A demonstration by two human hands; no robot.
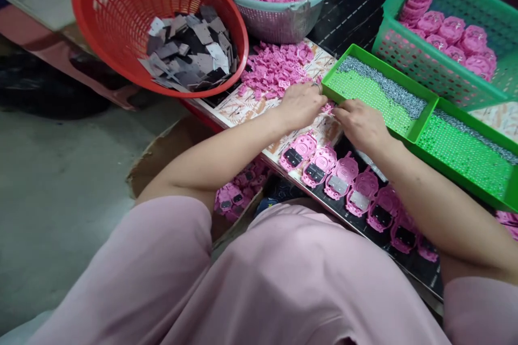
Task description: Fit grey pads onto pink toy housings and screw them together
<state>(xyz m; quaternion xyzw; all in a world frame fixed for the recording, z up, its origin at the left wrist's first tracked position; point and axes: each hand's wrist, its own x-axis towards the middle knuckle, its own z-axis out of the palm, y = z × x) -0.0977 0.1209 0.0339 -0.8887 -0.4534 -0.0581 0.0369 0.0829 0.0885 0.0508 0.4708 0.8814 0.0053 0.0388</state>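
Observation:
My left hand (303, 103), with a ring on one finger, is closed at the fingertips beside the pile of small pink plastic parts (277, 67). Close to its right, my right hand (362, 123) is closed too, near the corner of the green screw tray (343, 53). A small pink plastic part (328, 107) shows between the fingertips of both hands; its shape is mostly hidden. Below the hands runs a row of pink plastic casings (319, 164) along the table edge, some with black and some with grey plates fitted in them.
A red basket (91, 27) of grey and black plates leans at the left. Behind stand a pale basin (283, 16) of pink parts and a green basket (437, 70) of round pink pieces. Under the table, a cardboard box (151, 145) holds more pink casings.

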